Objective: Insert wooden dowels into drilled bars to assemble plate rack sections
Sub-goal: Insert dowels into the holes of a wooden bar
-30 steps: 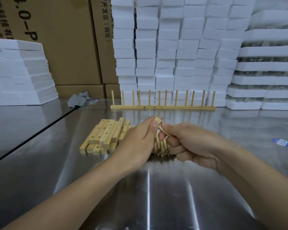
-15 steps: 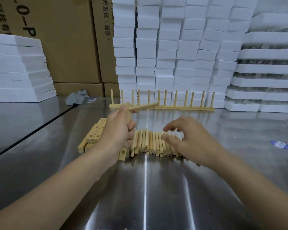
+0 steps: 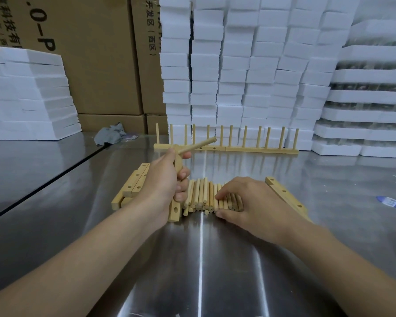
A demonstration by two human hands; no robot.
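My left hand grips a drilled wooden bar held upright, its lower end on the steel table. One dowel sticks out of the bar's top hole, pointing right and away. My right hand lies on a row of loose dowels in the table's middle, fingertips touching them; whether it has one pinched is hidden. A pile of drilled bars lies left of my left hand. Another drilled bar lies at the right.
Finished rack sections with upright dowels stand in a line at the back. Behind them rise stacks of white foam blocks and cardboard boxes. A grey rag lies at the back left. A blue sticker is on the table's right.
My hands have parted: the left lifted the bar upright with one dowel in it, and the right dropped onto the loose dowels. The view moved slightly closer.
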